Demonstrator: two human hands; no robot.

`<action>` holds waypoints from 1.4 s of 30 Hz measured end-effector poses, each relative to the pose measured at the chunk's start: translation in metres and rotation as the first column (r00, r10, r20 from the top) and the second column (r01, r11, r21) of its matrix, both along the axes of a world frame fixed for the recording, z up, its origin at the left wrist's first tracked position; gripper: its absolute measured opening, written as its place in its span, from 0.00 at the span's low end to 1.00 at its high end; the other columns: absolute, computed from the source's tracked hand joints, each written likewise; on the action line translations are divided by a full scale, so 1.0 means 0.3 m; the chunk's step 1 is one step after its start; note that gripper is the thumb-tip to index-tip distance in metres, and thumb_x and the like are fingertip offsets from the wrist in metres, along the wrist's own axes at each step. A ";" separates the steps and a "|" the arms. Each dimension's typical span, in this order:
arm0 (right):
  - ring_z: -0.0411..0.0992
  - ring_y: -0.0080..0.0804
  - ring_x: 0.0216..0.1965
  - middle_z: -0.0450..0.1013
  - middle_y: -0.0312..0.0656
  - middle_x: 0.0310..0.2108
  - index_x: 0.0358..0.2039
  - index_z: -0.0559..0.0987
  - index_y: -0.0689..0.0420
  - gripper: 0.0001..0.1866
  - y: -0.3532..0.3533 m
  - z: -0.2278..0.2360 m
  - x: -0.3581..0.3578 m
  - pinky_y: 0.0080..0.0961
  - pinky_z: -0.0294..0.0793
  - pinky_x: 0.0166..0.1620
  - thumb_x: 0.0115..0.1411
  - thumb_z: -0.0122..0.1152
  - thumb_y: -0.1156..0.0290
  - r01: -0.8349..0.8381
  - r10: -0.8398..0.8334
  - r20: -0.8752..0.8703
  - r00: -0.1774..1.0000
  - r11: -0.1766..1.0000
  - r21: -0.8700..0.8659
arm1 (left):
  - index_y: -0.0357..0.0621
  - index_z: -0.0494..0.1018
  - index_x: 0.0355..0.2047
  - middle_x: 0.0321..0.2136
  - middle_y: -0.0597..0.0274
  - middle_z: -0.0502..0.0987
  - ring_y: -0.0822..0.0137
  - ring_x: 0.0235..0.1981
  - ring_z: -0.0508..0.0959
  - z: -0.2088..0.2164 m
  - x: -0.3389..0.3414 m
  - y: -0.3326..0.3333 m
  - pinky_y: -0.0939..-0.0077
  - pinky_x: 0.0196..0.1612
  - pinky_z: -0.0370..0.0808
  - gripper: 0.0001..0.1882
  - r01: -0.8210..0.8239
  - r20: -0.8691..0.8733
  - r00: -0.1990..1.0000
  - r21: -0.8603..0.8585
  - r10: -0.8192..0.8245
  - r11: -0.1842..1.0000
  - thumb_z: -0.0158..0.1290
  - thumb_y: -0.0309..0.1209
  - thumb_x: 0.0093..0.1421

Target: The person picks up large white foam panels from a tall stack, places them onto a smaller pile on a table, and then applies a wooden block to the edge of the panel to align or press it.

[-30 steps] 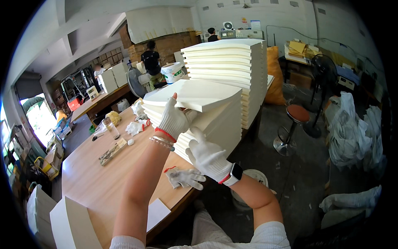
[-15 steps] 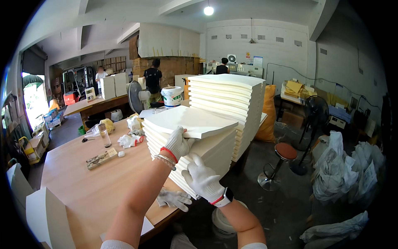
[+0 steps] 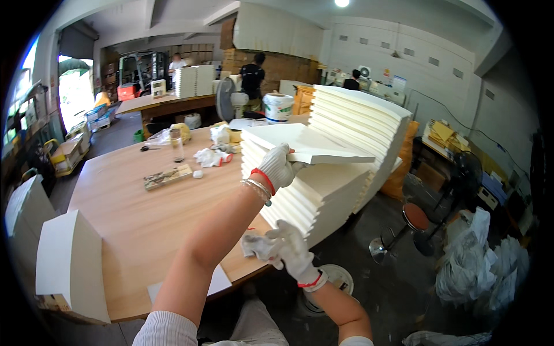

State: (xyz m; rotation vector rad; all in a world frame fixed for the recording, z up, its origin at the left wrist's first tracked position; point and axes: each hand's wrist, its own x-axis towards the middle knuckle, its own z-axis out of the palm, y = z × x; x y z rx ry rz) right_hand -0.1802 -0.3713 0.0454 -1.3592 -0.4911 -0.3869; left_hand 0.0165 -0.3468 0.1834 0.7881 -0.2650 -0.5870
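Note:
My left hand (image 3: 278, 166), in a white knit glove, grips the near edge of a white paper block (image 3: 306, 142) on top of a stack. The block's right end is raised off the paper blocks (image 3: 334, 181) below, leaving a gap. Lower down, my right hand (image 3: 297, 254), also gloved and slightly blurred, is at the table's edge. Its thumb and fingers are closed around part of a loose greyish-white work glove (image 3: 258, 245). The fingers of that loose glove are hidden behind my hand.
A taller paper stack (image 3: 360, 124) rises behind. The wooden table (image 3: 127, 213) holds a patterned box (image 3: 167, 176), a glass (image 3: 176, 145), scissors (image 3: 148, 149) and gloves (image 3: 212, 157). A white bucket (image 3: 332, 282) and a red stool (image 3: 415, 217) stand on the floor. Other people work farther back.
My view has turned left. The paper block's right end has lifted in my left hand. My right hand has moved from the stack's side down to the loose glove.

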 end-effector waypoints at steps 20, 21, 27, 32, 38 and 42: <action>0.72 0.18 0.39 0.76 0.36 0.37 0.47 0.77 0.66 0.18 0.360 -0.319 0.537 0.18 0.71 0.42 0.62 0.60 0.67 -0.401 0.185 -0.671 0.718 0.898 -0.181 | 0.33 0.63 0.56 0.47 0.52 0.75 0.63 0.43 0.81 -0.781 -0.302 1.563 0.69 0.47 0.81 0.23 -0.240 -0.145 0.947 0.281 0.288 0.929 0.50 0.20 0.60; 0.72 0.19 0.39 0.76 0.37 0.38 0.48 0.76 0.66 0.18 0.383 -0.338 0.539 0.17 0.71 0.43 0.62 0.60 0.67 -0.389 0.171 -0.687 0.706 0.905 -0.174 | 0.34 0.64 0.55 0.47 0.53 0.76 0.63 0.42 0.81 -0.816 -0.302 1.588 0.69 0.46 0.82 0.21 -0.243 -0.157 0.940 0.312 0.302 0.918 0.49 0.20 0.61; 0.73 0.22 0.44 0.76 0.41 0.44 0.50 0.74 0.69 0.19 0.394 -0.366 0.552 0.19 0.71 0.49 0.63 0.60 0.71 -0.324 0.135 -0.641 0.755 0.927 -0.187 | 0.34 0.73 0.43 0.31 0.61 0.78 0.75 0.30 0.76 -0.784 -0.296 1.586 0.81 0.30 0.73 0.17 -0.294 0.052 0.916 0.761 0.398 0.578 0.60 0.32 0.56; 0.73 0.22 0.45 0.76 0.41 0.44 0.52 0.73 0.70 0.20 0.407 -0.360 0.570 0.19 0.70 0.50 0.63 0.60 0.71 -0.342 0.162 -0.647 0.745 0.926 -0.162 | 0.36 0.77 0.37 0.29 0.64 0.78 0.74 0.30 0.76 -0.821 -0.302 1.602 0.78 0.35 0.73 0.16 -0.373 0.187 0.893 0.817 0.409 0.441 0.61 0.36 0.53; 0.73 0.21 0.44 0.76 0.40 0.44 0.51 0.73 0.70 0.20 0.410 -0.361 0.572 0.19 0.71 0.49 0.63 0.60 0.71 -0.360 0.159 -0.634 0.757 0.911 -0.201 | 0.35 0.76 0.42 0.32 0.54 0.80 0.64 0.34 0.79 -0.713 -0.353 1.545 0.70 0.40 0.74 0.21 -0.414 0.387 0.871 0.910 0.303 0.027 0.61 0.39 0.54; 0.72 0.18 0.38 0.77 0.36 0.38 0.48 0.76 0.68 0.19 0.391 -0.381 0.568 0.17 0.71 0.43 0.62 0.61 0.67 -0.297 0.027 -0.597 0.802 0.885 -0.358 | 0.35 0.71 0.51 0.42 0.47 0.77 0.52 0.45 0.77 -0.760 -0.554 1.494 0.63 0.46 0.74 0.27 -0.639 0.676 0.721 0.733 0.153 -0.233 0.60 0.39 0.55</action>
